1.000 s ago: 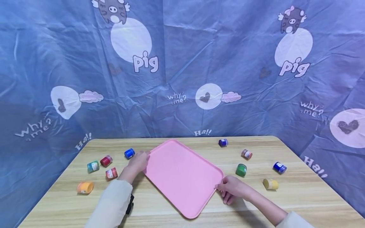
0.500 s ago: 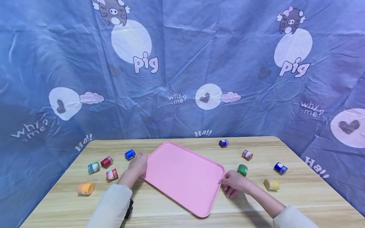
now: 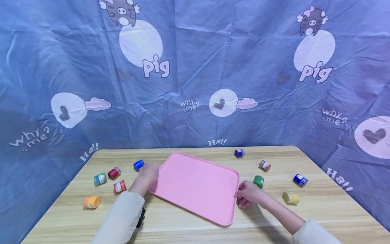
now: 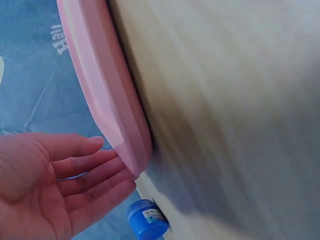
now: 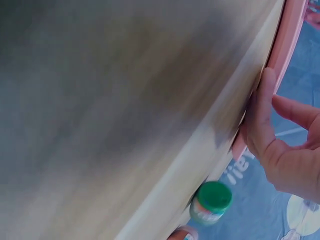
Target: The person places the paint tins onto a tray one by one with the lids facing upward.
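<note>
A pink rectangular tray (image 3: 195, 186) with a low rim lies on the wooden table, turned at an angle. My left hand (image 3: 150, 175) is at its left side; the left wrist view shows its fingers (image 4: 97, 182) nearly straight and touching the outside of a tray corner, the thumb close to the rim. At the tray's right edge my right hand (image 3: 250, 193) pinches the rim, thumb above and fingers against the outer wall, as the right wrist view shows. A blue paint jar (image 3: 138, 165) lies near the left hand, a green paint jar (image 3: 258, 181) just beyond the right.
Several more small paint jars lie about: orange (image 3: 91, 202), red (image 3: 114, 173) and teal ones among those at left, yellow (image 3: 290, 197) and dark blue (image 3: 300, 180) ones among those at right. A blue printed cloth (image 3: 195, 67) hangs behind the wooden table (image 3: 182, 230).
The tray has rotated counterclockwise on the table, its near corner swinging to the right and its far corner to the left. My right hand has shifted slightly up along with its edge.
</note>
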Tool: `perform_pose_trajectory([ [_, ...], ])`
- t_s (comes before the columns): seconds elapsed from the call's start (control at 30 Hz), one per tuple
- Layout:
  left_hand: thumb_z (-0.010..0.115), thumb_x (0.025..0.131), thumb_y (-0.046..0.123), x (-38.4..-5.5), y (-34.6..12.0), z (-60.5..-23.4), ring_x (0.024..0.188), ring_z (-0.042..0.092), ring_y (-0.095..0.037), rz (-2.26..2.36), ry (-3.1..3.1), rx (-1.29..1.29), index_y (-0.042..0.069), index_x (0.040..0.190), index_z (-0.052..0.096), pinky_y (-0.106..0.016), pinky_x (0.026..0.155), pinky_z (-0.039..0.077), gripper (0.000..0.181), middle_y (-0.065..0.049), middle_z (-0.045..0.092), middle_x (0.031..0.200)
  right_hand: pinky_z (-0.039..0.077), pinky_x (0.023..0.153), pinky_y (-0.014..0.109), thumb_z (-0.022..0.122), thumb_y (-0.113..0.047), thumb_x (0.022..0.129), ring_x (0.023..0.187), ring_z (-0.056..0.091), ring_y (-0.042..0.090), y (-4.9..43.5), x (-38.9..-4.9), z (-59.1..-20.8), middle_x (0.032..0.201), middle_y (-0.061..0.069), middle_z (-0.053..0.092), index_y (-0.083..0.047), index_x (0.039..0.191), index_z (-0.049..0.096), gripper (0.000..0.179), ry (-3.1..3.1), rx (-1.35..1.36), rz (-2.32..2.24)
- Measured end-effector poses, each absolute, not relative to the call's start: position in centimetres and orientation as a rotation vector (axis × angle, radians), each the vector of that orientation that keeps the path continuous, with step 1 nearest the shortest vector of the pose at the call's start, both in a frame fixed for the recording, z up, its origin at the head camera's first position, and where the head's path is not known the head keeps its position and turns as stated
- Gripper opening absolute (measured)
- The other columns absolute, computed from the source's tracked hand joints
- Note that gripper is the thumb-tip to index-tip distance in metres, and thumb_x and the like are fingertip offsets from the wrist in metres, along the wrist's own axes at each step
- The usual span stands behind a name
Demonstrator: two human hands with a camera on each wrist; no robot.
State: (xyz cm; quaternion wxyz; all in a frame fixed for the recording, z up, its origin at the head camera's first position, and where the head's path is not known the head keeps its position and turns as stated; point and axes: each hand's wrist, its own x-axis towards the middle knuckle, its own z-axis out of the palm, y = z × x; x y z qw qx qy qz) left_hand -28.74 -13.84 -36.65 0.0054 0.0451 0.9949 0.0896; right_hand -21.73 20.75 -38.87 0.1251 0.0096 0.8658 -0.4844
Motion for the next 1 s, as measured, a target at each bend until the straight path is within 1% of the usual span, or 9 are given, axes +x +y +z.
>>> perform_pose_trajectory([
  [0.17,0.051,0.084,-0.005,-29.8,-14.3,-36.9,0.081,0.059,-0.03,0.384,3.05,0.094,0.0,0.082,0.063,-0.042,0.068,0.051,0.013,-0.015,0.062,0.086,0.055,0.053,0.032,0.059,0.01,0.074,0.055,0.059,0.019,20.1,-20.7,-39.1,0.069,0.014,0.056,0.019,0.106,0.036,0.04,2.449,-0.047,-1.526],
  [0.27,0.052,0.082,-0.005,-30.2,-14.7,-37.3,0.088,0.059,-0.032,0.479,3.06,0.117,0.0,0.09,0.066,-0.043,0.073,0.05,0.017,-0.016,0.063,0.093,0.056,0.055,0.033,0.059,0.013,0.071,0.056,0.058,0.02,19.7,-20.5,-39.3,0.071,0.015,0.053,0.022,0.112,0.033,0.049,2.456,-0.033,-1.56],
  [0.37,0.053,0.081,-0.004,-30.5,-15.1,-37.6,0.095,0.057,-0.034,0.561,3.064,0.112,0.002,0.099,0.067,-0.043,0.077,0.048,0.023,-0.017,0.062,0.102,0.056,0.055,0.033,0.059,0.015,0.07,0.057,0.058,0.021,19.3,-20.6,-39.3,0.073,0.015,0.051,0.023,0.115,0.032,0.053,2.465,0.013,-1.576],
  [0.57,0.053,0.078,-0.005,-30.7,-15.7,-37.6,0.088,0.056,-0.031,0.592,3.027,0.083,0.005,0.094,0.065,-0.04,0.071,0.046,0.022,-0.015,0.062,0.1,0.056,0.054,0.033,0.06,0.018,0.069,0.057,0.059,0.022,19.1,-21.2,-39.2,0.077,0.015,0.048,0.023,0.12,0.031,0.059,2.473,0.069,-1.576],
  [0.7,0.054,0.076,-0.006,-30.4,-15.6,-37.5,0.08,0.054,-0.028,0.589,3.013,0.07,0.006,0.084,0.062,-0.04,0.069,0.045,0.017,-0.011,0.06,0.088,0.056,0.054,0.034,0.06,0.02,0.066,0.057,0.059,0.023,19.3,-21.6,-39.1,0.076,0.015,0.048,0.023,0.12,0.034,0.059,2.515,0.057,-1.54],
  [0.8,0.054,0.076,-0.007,-30.0,-15.3,-37.4,0.075,0.053,-0.026,0.541,3.009,0.083,0.006,0.079,0.058,-0.041,0.067,0.045,0.013,-0.008,0.056,0.079,0.056,0.053,0.035,0.059,0.02,0.065,0.058,0.059,0.024,19.6,-22.0,-39.1,0.077,0.015,0.05,0.022,0.118,0.038,0.058,2.544,0.033,-1.514],
  [0.9,0.053,0.08,-0.005,-29.6,-14.8,-37.2,0.07,0.052,-0.025,0.486,2.996,0.097,0.003,0.087,0.059,-0.037,0.062,0.046,0.012,-0.01,0.055,0.079,0.055,0.053,0.035,0.058,0.02,0.064,0.058,0.06,0.025,20.1,-22.4,-39.0,0.08,0.016,0.052,0.023,0.118,0.038,0.057,2.567,0.011,-1.484],
  [0.97,0.051,0.084,-0.004,-29.4,-14.5,-37.1,0.064,0.055,-0.024,0.487,2.976,0.097,0.0,0.102,0.059,-0.034,0.056,0.048,0.021,-0.015,0.057,0.087,0.056,0.053,0.035,0.057,0.02,0.064,0.059,0.061,0.026,20.4,-22.7,-38.9,0.082,0.017,0.053,0.023,0.119,0.036,0.059,2.57,0.012,-1.471],
  [1.0,0.05,0.085,-0.004,-29.2,-14.3,-37.0,0.06,0.056,-0.024,0.496,2.965,0.091,-0.003,0.111,0.057,-0.031,0.051,0.049,0.027,-0.019,0.058,0.093,0.056,0.054,0.035,0.057,0.02,0.064,0.059,0.061,0.027,20.5,-22.9,-38.9,0.084,0.018,0.054,0.024,0.12,0.035,0.06,2.568,0.019,-1.467],
])
